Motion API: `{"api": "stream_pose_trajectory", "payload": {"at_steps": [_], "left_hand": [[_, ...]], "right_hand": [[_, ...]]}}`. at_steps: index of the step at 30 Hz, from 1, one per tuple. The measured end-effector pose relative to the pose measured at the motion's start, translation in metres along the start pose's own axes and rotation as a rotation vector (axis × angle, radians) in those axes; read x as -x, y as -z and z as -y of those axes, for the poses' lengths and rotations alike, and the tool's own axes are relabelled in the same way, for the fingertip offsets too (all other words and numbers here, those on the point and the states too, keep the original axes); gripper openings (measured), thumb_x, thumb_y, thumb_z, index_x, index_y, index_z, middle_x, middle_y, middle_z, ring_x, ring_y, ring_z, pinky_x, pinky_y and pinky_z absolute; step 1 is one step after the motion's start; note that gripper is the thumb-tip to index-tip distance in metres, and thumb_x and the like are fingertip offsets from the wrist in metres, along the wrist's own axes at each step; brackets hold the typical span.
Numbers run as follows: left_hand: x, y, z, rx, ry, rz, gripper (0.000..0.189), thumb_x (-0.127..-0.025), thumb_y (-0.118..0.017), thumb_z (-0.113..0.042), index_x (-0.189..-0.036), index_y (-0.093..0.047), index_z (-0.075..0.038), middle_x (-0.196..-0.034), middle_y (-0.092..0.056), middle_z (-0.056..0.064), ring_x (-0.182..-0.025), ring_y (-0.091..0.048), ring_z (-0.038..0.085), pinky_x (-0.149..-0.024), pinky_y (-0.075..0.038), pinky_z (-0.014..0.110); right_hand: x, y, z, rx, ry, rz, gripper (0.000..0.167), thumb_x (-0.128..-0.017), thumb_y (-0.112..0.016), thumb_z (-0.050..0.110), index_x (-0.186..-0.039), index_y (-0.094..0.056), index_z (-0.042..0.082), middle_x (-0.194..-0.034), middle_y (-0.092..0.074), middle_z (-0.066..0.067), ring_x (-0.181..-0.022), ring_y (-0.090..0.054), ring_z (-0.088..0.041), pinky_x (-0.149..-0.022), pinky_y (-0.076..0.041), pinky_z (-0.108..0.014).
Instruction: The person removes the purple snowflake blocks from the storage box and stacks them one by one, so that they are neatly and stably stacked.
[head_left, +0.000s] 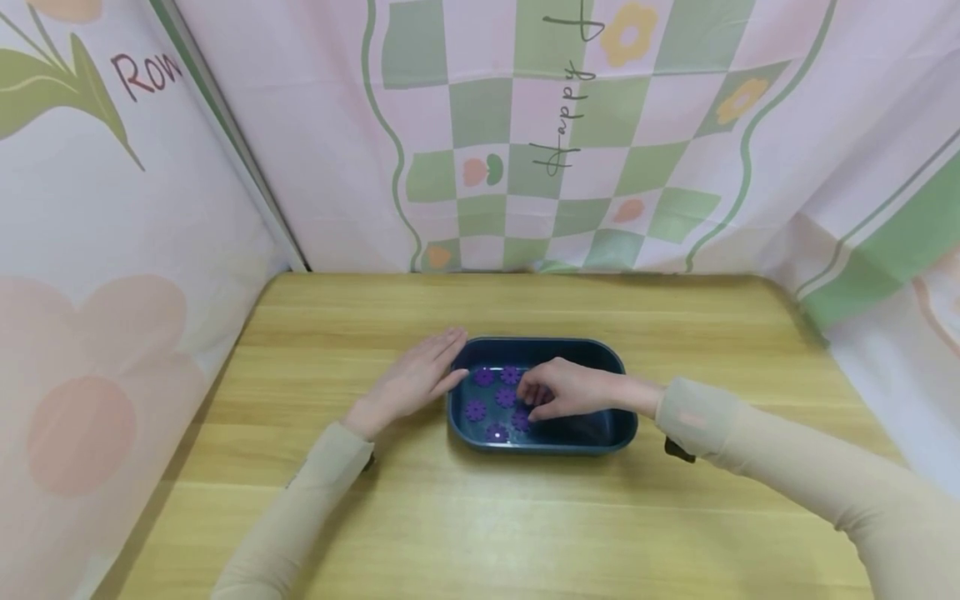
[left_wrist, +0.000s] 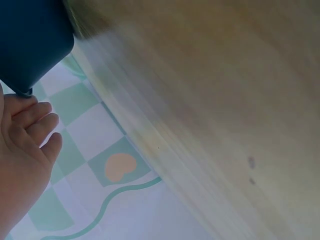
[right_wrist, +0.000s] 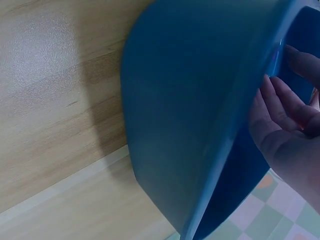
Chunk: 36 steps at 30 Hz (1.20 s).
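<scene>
Wood table [head_left: 525, 525], dark blue tub [head_left: 543, 450] on it. Purple flowers [head_left: 476, 410] lie on the tub floor, left half. Right hand [head_left: 573, 390] is inside, fingers bent at the rightmost flowers; can't tell if they grasp one. Left hand [head_left: 416, 375] at tub's left end, fingers released, roughly straight. Checkered curtain [head_left: 585, 167] hangs far side.

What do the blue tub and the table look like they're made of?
Blue tub: probably plastic, semi-gloss, given its smoothly rounded corners and soft highlights. Table: perhaps wood or wood-look laminate, satin; grain streaks and a hazy reflection show.
</scene>
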<state>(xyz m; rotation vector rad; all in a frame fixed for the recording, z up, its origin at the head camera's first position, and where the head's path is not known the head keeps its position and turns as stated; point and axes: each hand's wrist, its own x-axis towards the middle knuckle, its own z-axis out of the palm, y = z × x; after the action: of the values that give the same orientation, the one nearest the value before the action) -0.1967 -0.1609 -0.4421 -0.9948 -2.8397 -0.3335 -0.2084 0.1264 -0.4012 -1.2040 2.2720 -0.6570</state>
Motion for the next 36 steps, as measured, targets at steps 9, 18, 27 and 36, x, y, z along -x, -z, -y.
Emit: {"api": "stream_pose_trajectory", "payload": {"at_steps": [9,18,27,36], "left_hand": [[-0.001,-0.001,0.001,0.003,0.009,0.014,0.062,-0.106,-0.041,-0.042,-0.154,-0.032,-0.002,-0.159,-0.035,0.015,-0.15,-0.033,0.029,-0.124,-0.03,0.046],[-0.002,-0.001,0.001,-0.009,0.008,0.019,0.062,-0.106,-0.04,-0.042,-0.154,-0.033,-0.003,-0.16,-0.035,0.015,-0.15,-0.033,0.028,-0.124,-0.031,0.046],[-0.001,-0.003,0.003,-0.009,0.007,0.008,0.062,-0.106,-0.041,-0.042,-0.154,-0.033,-0.004,-0.16,-0.035,0.014,-0.15,-0.033,0.028,-0.124,-0.031,0.046],[-0.001,-0.002,0.003,-0.009,0.013,0.018,0.062,-0.106,-0.039,-0.043,-0.154,-0.032,-0.004,-0.16,-0.035,0.014,-0.15,-0.032,0.028,-0.124,-0.031,0.046]], "right_hand": [[-0.004,-0.005,-0.001,0.016,0.005,-0.001,0.023,-0.089,-0.073,0.013,-0.106,-0.067,-0.001,-0.1,-0.074,-0.012,-0.09,-0.071,-0.018,-0.08,-0.061,-0.027],[-0.007,-0.011,-0.003,0.067,0.003,-0.03,0.025,-0.087,-0.077,0.017,-0.105,-0.068,0.002,-0.096,-0.072,-0.008,-0.084,-0.068,-0.013,-0.076,-0.059,-0.021],[-0.009,-0.018,-0.001,0.093,-0.038,-0.056,0.026,-0.084,-0.08,0.02,-0.102,-0.069,0.004,-0.093,-0.07,-0.005,-0.08,-0.061,-0.006,-0.073,-0.055,-0.016],[-0.012,-0.023,0.001,0.123,-0.076,-0.088,0.027,-0.081,-0.083,0.022,-0.096,-0.068,0.005,-0.088,-0.067,-0.004,-0.078,-0.058,-0.006,-0.07,-0.053,-0.016]]}}
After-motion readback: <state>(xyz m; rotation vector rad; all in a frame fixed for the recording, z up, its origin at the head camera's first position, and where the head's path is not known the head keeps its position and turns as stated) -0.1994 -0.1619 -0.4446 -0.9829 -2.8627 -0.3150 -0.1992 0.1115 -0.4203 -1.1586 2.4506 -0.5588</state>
